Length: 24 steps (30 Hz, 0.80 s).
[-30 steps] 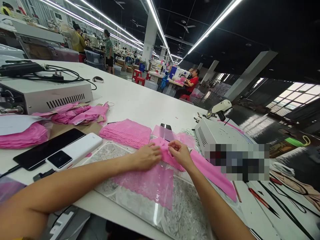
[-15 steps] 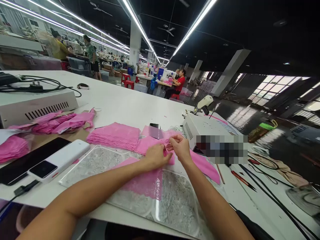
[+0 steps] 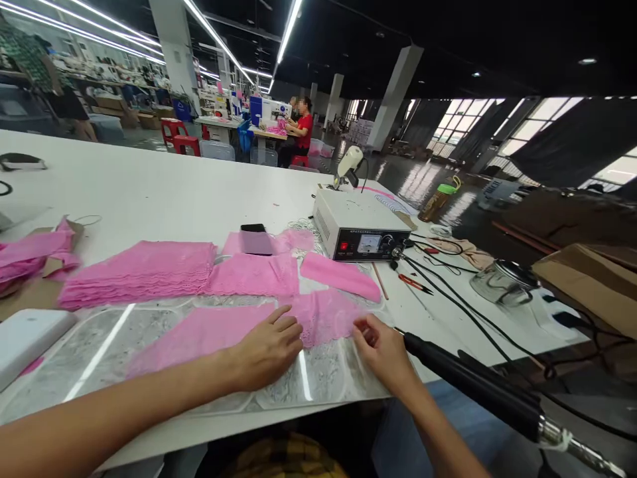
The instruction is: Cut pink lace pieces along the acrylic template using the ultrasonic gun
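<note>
Glass jar (image 3: 505, 284) stands at the table's right with dark lid on, contents indistinct; green-capped bottle (image 3: 438, 200) stands beyond the control box (image 3: 365, 229), whose panel print is illegible; pink lace piece (image 3: 331, 317) lies between both hands; left hand (image 3: 273, 346) rests palm down, fingers loosely extended, at its left end; right hand (image 3: 381, 345) is half-curled at its right end, grip indeterminable.

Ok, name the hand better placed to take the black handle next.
Right, most likely: the right hand is close beside the black handle, while the left hand lies farther off, over the pink fabric.
</note>
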{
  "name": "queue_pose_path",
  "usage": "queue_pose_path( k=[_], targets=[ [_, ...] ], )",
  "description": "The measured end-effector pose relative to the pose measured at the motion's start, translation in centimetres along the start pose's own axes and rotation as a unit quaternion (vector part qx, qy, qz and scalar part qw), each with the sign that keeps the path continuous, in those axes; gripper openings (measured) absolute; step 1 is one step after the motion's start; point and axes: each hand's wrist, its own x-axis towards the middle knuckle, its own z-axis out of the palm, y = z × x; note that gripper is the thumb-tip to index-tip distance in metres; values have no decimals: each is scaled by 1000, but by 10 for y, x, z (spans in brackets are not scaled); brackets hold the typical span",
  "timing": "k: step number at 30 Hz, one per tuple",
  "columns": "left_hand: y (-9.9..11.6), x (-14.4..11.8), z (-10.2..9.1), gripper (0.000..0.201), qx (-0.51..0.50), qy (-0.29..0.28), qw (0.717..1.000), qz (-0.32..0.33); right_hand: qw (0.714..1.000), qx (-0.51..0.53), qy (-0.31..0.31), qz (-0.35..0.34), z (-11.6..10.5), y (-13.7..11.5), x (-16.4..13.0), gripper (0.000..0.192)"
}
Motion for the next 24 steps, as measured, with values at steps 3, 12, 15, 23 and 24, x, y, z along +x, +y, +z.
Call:
queue_pose_path(
  k=[3, 12, 15, 23, 24],
  targets=[
    [-4, 2, 0, 13, 3, 1, 1000, 13, 999, -45, -14, -25, 1, -1, 14, 18],
    [4, 5, -1, 11, -17, -7, 1000, 5, 971, -213, -102, -41, -14, 13, 12, 17],
    [13, 4, -4, 12, -39, -4, 999, 8, 957, -243, -157, -32, -27, 18, 11, 17],
    [8, 16, -17, 17, -122, -52, 991, -17, 960, -174, -219, -16, -54, 24, 17, 14],
    [0, 24, -17, 17, -112, -58, 992, -30, 963, -167, -212, -13, -55, 24, 19, 14]
  ],
)
